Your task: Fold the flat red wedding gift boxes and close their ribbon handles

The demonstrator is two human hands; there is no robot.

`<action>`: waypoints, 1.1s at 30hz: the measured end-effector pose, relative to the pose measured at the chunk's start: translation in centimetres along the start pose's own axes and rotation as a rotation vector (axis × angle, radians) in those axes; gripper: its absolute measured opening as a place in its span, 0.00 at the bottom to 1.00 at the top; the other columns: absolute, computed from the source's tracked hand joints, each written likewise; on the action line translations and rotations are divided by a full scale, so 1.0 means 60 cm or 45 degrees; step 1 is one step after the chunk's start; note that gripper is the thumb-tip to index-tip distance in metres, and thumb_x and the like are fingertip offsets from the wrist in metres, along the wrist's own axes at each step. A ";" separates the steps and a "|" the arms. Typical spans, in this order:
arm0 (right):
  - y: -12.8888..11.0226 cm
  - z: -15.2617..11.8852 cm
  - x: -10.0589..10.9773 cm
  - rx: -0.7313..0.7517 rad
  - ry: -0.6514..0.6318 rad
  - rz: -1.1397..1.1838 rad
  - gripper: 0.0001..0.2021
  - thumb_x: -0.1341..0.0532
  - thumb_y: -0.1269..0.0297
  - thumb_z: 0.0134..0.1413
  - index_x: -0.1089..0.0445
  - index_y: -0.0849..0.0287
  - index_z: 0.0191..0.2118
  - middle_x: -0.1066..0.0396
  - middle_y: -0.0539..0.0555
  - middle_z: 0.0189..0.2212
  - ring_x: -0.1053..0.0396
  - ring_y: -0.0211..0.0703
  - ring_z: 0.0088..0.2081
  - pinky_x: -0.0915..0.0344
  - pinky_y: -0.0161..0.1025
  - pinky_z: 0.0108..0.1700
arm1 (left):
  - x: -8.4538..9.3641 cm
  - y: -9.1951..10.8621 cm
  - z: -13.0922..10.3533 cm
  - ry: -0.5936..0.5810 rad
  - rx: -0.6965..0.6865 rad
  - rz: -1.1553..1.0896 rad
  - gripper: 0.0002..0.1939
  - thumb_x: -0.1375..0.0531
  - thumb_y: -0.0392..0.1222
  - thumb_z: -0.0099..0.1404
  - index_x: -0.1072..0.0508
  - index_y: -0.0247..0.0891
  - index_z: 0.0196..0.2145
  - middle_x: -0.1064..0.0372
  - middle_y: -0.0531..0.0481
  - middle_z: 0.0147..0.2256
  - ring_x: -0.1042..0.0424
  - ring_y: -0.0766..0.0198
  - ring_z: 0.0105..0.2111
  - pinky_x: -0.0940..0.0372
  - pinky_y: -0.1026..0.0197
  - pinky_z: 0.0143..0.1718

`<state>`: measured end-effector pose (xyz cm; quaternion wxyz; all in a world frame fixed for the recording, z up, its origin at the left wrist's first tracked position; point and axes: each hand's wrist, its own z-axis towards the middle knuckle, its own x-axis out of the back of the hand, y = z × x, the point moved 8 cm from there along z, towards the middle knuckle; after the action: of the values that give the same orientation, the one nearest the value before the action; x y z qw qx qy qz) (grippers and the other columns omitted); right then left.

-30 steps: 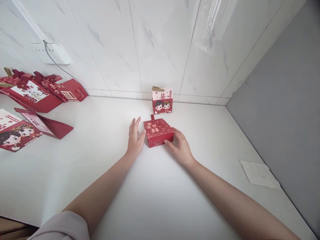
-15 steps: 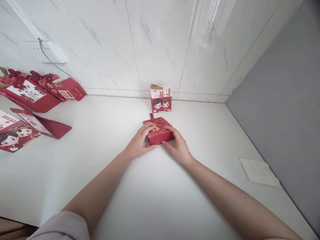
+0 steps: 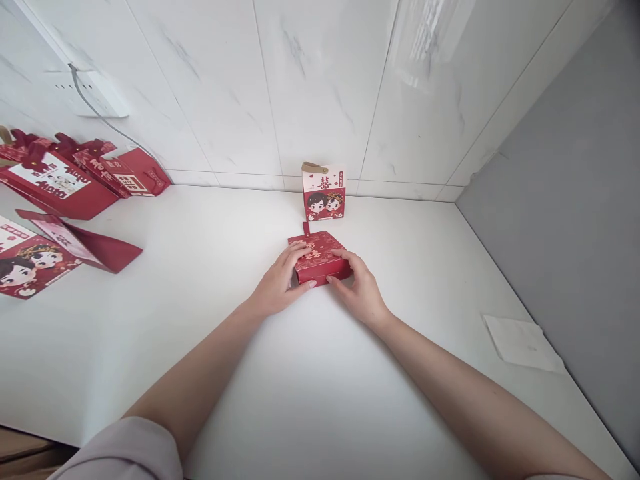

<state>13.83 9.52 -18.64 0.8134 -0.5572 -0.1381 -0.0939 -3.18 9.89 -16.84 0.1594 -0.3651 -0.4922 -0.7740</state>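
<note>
A red patterned gift box lies on its side on the white table, its strap pointing toward the wall and its bottom end facing me. My left hand grips its left side, fingers on top and thumb at the near end. On the right, my right hand holds it the same way, fingertips on the top face and thumb against the near end's lower edge. Just behind stands an upright white and red gift box with a tan strap and two cartoon figures.
Several red gift boxes stand together at the left by the wall. Nearer lie a cartoon-printed box and a folded red one. A cable hangs from a wall socket. A white tissue lies by the right edge.
My left thumb has shifted slightly on the near end, where a seam now looks more closed. Both hands stay on the box, and the view has shifted a little.
</note>
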 end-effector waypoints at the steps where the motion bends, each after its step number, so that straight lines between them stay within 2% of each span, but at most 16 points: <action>1: -0.001 0.000 0.000 0.002 0.002 -0.002 0.23 0.39 0.66 0.56 0.37 0.46 0.57 0.33 0.53 0.55 0.37 0.51 0.57 0.39 0.51 0.59 | 0.001 0.000 0.001 0.000 -0.012 -0.001 0.33 0.40 0.50 0.64 0.45 0.47 0.64 0.51 0.46 0.66 0.55 0.51 0.68 0.52 0.46 0.67; 4: -0.002 -0.002 0.000 0.009 -0.001 -0.004 0.23 0.39 0.65 0.56 0.38 0.46 0.58 0.34 0.53 0.55 0.37 0.51 0.57 0.39 0.52 0.59 | 0.005 0.000 0.003 -0.044 -0.092 -0.052 0.37 0.37 0.49 0.62 0.47 0.47 0.65 0.53 0.45 0.67 0.58 0.50 0.69 0.54 0.45 0.68; 8: -0.001 -0.004 -0.002 0.005 -0.014 0.005 0.27 0.38 0.64 0.55 0.41 0.46 0.60 0.36 0.53 0.58 0.39 0.52 0.59 0.41 0.52 0.61 | 0.005 -0.012 0.002 -0.217 -0.112 -0.195 0.47 0.34 0.48 0.58 0.54 0.48 0.68 0.59 0.45 0.69 0.60 0.47 0.69 0.56 0.44 0.68; 11: 0.001 -0.002 -0.001 -0.024 -0.011 0.017 0.33 0.35 0.61 0.52 0.45 0.47 0.63 0.38 0.54 0.60 0.38 0.54 0.59 0.40 0.53 0.60 | 0.013 -0.027 0.002 -0.139 -0.019 -0.292 0.52 0.32 0.48 0.56 0.58 0.49 0.69 0.60 0.45 0.69 0.56 0.47 0.68 0.51 0.46 0.67; 13: 0.009 0.000 0.002 -0.104 0.010 0.065 0.32 0.35 0.58 0.53 0.45 0.48 0.63 0.36 0.56 0.59 0.35 0.53 0.54 0.36 0.51 0.55 | 0.016 -0.031 0.002 -0.038 0.023 -0.332 0.49 0.33 0.49 0.57 0.55 0.49 0.69 0.57 0.45 0.69 0.53 0.48 0.68 0.46 0.48 0.65; 16: 0.019 0.001 0.005 -0.219 0.032 0.162 0.29 0.37 0.55 0.55 0.44 0.51 0.61 0.31 0.56 0.53 0.30 0.49 0.47 0.31 0.47 0.46 | 0.015 -0.029 0.002 0.045 0.048 -0.362 0.39 0.37 0.49 0.62 0.48 0.49 0.67 0.52 0.47 0.67 0.47 0.50 0.66 0.35 0.52 0.59; 19: 0.019 0.002 0.006 -0.234 0.040 0.194 0.28 0.37 0.54 0.56 0.43 0.52 0.60 0.30 0.56 0.50 0.30 0.46 0.44 0.31 0.45 0.45 | 0.015 -0.028 0.002 0.075 0.070 -0.367 0.32 0.37 0.49 0.63 0.38 0.47 0.62 0.50 0.47 0.67 0.41 0.51 0.63 0.29 0.55 0.53; 23: 0.017 0.002 0.007 -0.211 0.062 0.177 0.25 0.38 0.53 0.56 0.40 0.53 0.57 0.30 0.56 0.49 0.30 0.44 0.41 0.31 0.44 0.45 | 0.014 -0.036 0.001 0.073 0.122 -0.449 0.31 0.37 0.49 0.62 0.36 0.46 0.61 0.53 0.46 0.68 0.33 0.51 0.58 0.29 0.53 0.53; 28: 0.021 0.000 0.003 -0.178 0.054 0.104 0.28 0.35 0.56 0.53 0.41 0.53 0.58 0.32 0.57 0.50 0.30 0.44 0.41 0.29 0.44 0.43 | 0.010 -0.036 0.000 0.030 0.143 -0.474 0.36 0.34 0.49 0.59 0.39 0.45 0.63 0.55 0.45 0.68 0.32 0.51 0.57 0.31 0.52 0.56; 31: 0.018 -0.002 0.000 -0.123 0.038 -0.033 0.31 0.33 0.60 0.49 0.42 0.52 0.59 0.37 0.58 0.56 0.31 0.48 0.48 0.30 0.47 0.47 | 0.008 -0.026 -0.001 -0.004 0.140 -0.379 0.35 0.36 0.50 0.61 0.41 0.46 0.64 0.43 0.45 0.64 0.29 0.55 0.53 0.30 0.53 0.54; 33: 0.015 -0.004 -0.001 -0.107 0.018 -0.104 0.31 0.34 0.60 0.50 0.42 0.50 0.59 0.38 0.57 0.57 0.33 0.50 0.53 0.32 0.48 0.52 | 0.012 -0.016 -0.002 0.025 0.125 -0.125 0.32 0.38 0.52 0.62 0.39 0.47 0.62 0.34 0.46 0.57 0.27 0.55 0.50 0.30 0.52 0.52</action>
<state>14.07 9.65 -19.55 0.7858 -0.5840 -0.1511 -0.1366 -4.33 10.31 -16.95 0.1439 -0.3245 -0.5454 -0.7593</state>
